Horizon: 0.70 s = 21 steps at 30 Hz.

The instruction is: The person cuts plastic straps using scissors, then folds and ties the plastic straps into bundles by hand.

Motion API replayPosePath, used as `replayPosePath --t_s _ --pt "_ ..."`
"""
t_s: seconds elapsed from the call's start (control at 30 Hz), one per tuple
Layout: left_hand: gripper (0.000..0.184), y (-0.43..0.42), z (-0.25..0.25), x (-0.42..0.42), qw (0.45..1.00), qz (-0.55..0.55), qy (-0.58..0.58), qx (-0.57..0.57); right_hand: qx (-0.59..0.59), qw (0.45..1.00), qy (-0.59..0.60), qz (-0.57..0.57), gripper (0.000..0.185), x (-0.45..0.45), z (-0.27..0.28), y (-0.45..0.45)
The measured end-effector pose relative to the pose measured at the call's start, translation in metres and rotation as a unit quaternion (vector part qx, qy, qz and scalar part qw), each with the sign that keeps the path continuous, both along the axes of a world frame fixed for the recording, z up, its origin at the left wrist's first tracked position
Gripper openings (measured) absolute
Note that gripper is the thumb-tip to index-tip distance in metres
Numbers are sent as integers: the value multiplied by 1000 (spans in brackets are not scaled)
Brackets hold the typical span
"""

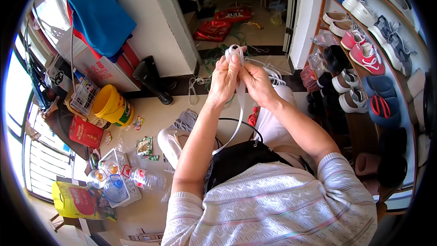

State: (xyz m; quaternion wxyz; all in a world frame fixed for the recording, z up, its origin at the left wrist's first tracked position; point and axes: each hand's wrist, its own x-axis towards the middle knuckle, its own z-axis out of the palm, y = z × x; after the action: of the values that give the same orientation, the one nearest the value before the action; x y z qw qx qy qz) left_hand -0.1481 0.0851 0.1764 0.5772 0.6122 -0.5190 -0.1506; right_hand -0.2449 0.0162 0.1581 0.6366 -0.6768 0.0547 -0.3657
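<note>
In front of me, at chest height, both hands come together on a flat white strap (241,102). My left hand (222,81) has its thumb and fingers closed on the strap near a small loop at the top. Beside it, my right hand (257,83) pinches the same strap, with its fingertips partly hidden behind the left thumb. One end of the strap hangs down in a curve toward the black bag (246,157) on my lap. More white strap (273,74) lies in loose coils on the floor beyond my hands.
A shoe rack (346,50) stands close on the right. To the left are black rubber boots (152,79), a yellow bucket (109,105) and a white basket (129,196) with plastic bottles. Red packages (213,31) and tangled strips lie beyond the doorway.
</note>
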Motion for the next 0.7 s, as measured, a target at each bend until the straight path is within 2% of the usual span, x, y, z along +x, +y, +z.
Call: replayPosePath --t_s 0.07,0.1,0.2,0.27,0.3,0.33,0.4,0.43,0.53,0.57,0.67,0.7 --pt "45 2 6 -1 1000 -16 -15 2 69 996 -21 50 29 -2 4 1" --pt "45 3 9 -2 998 -38 42 32 104 991 -31 76 29 -1 6 1" --pt "50 4 10 -5 979 -104 164 61 137 990 -21 19 28 1 5 -4" --pt "59 -1 -6 -12 973 -143 182 2 165 979 -109 -44 27 6 16 -7" --pt "65 -2 -11 -18 975 -169 142 -39 194 973 -125 -7 28 4 16 -19" --pt "51 4 -15 -17 960 -203 175 78 257 959 -118 12 29 -3 27 -20" --pt "45 8 -22 -24 936 -238 223 130 265 955 -133 -2 25 -3 28 -31" --pt "41 7 -21 -30 941 -221 233 108 285 950 -130 2 25 -4 27 -33" --pt "41 1 -23 -23 934 -208 248 152 350 927 -136 -11 25 -3 22 -37" --pt "38 2 -19 -29 943 -166 244 155 352 925 -142 15 26 -3 15 -43" --pt "34 0 -26 -21 976 -120 97 157 302 945 -122 10 28 -5 8 -49" --pt "34 0 -25 -16 974 -113 88 178 273 957 -93 22 31 -8 3 -59"
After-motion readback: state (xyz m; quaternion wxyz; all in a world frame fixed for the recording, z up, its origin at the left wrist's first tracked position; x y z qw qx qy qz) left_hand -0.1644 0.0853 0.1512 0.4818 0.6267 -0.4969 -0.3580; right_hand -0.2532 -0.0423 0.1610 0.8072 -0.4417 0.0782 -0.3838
